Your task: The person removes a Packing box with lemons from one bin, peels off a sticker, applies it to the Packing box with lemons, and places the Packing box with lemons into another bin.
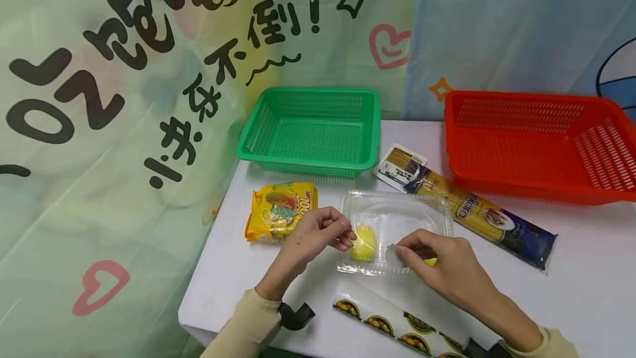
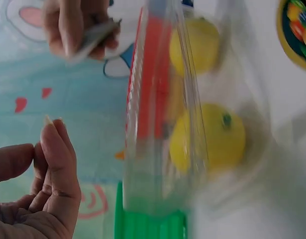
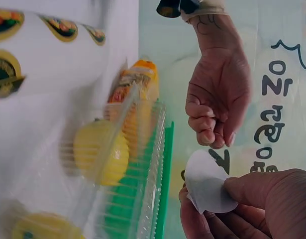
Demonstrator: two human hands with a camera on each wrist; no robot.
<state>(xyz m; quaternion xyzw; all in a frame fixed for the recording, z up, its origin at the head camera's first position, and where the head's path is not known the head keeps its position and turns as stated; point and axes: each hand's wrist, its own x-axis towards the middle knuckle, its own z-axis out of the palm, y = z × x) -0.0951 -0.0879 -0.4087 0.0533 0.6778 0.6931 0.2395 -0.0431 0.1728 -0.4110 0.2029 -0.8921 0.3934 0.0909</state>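
Tabletop [image 1: 223,280], left to right: yellow snack pack [image 1: 280,212] near left edge; green plastic basket [image 1: 318,169] behind it; left hand [image 1: 317,235] raised at left side of clear plastic container [image 1: 387,214], fingers curled in, nothing visible in them; two lemons [image 1: 365,245] show through that plastic; round white paper piece [image 3: 210,184], likely a label, over container's front half, edge notched; strip of fruit-logo labels [image 1: 372,305] in front of container; small white-framed pack [image 1: 399,164] behind it; right hand [image 1: 444,263] pinching the paper between thumb and fingers; spaghetti pack [image 1: 484,214] lying slantwise behind; red plastic basket [image 1: 536,192] far right.

Handling, judgement only: paper looks thin, may crease or curl; light pinch at very edge best; if one face is tacky (cannot tell which), pads off it; hold it flat so it can't fold over; left fingertips better straightened, steadying container rim; thin plastic probably flexes and slides under light pressing.
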